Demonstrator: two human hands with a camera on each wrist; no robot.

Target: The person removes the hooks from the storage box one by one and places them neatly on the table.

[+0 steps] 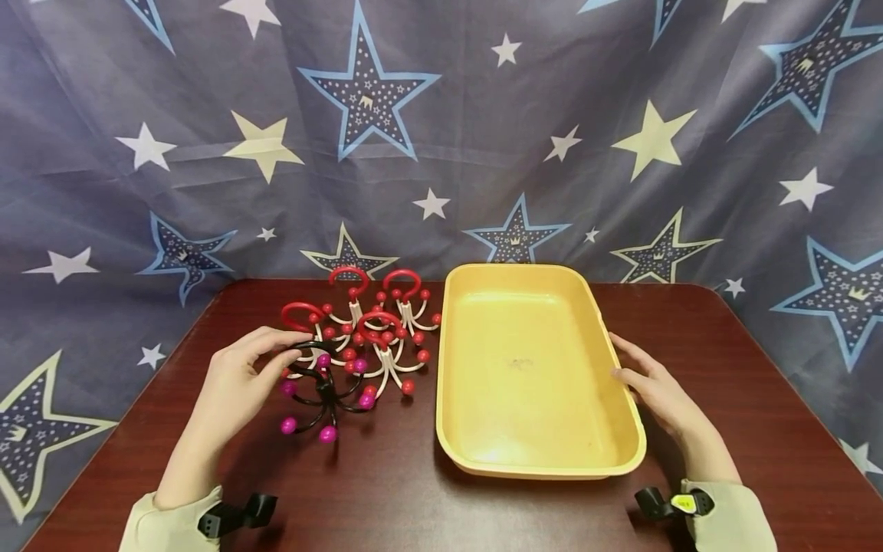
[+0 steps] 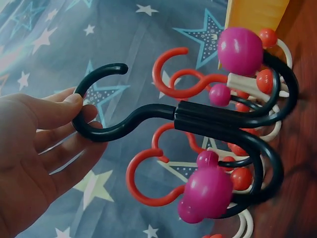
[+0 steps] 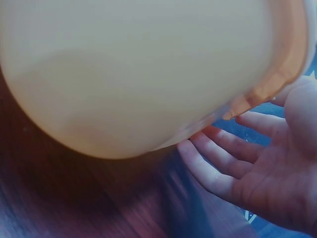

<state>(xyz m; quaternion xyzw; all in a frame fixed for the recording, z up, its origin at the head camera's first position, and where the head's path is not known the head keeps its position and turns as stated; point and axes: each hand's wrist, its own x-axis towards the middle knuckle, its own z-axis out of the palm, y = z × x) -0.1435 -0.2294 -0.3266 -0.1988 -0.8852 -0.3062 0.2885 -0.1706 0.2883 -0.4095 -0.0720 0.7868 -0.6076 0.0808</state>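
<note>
My left hand (image 1: 237, 383) pinches the curved top of a black multi-arm hook hanger (image 1: 327, 395) between thumb and fingers. This hanger has magenta balls at the ends of its arms and stands upright close over the table. In the left wrist view its black stem (image 2: 208, 116) runs from the fingers toward the arms. Just behind it are several white hook hangers (image 1: 388, 364) with red hooks and red balls. At the right, my right hand (image 1: 655, 387) holds the side of a yellow tray (image 1: 448, 368), thumb at the rim and fingers along the outer wall (image 3: 163, 144).
The dark red-brown table (image 1: 386, 498) ends at the back against a grey-blue curtain (image 1: 469, 115) printed with stars. The white hangers crowd together, their arms overlapping, right beside the tray's left wall. A black strap (image 1: 237, 517) is on each wrist.
</note>
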